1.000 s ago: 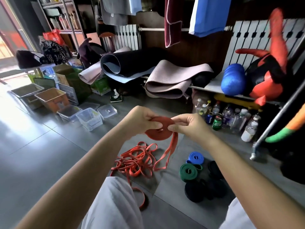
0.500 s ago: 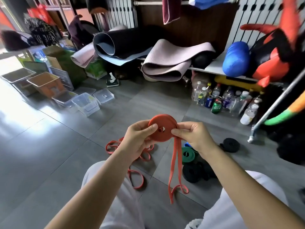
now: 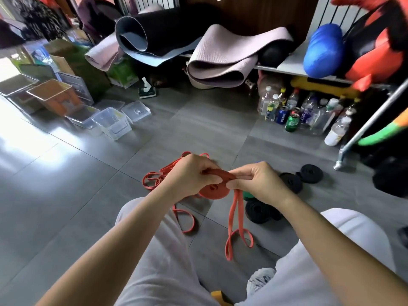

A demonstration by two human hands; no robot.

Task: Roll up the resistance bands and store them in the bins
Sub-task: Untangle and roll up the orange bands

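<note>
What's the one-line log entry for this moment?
step: rolling orange band | left hand: grips band | right hand: pinches band | loose tail: hanging

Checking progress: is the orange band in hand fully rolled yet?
Partly rolled. The left hand and right hand hold the orange band as a coil, but its loose tail hangs down unwound.
</note>
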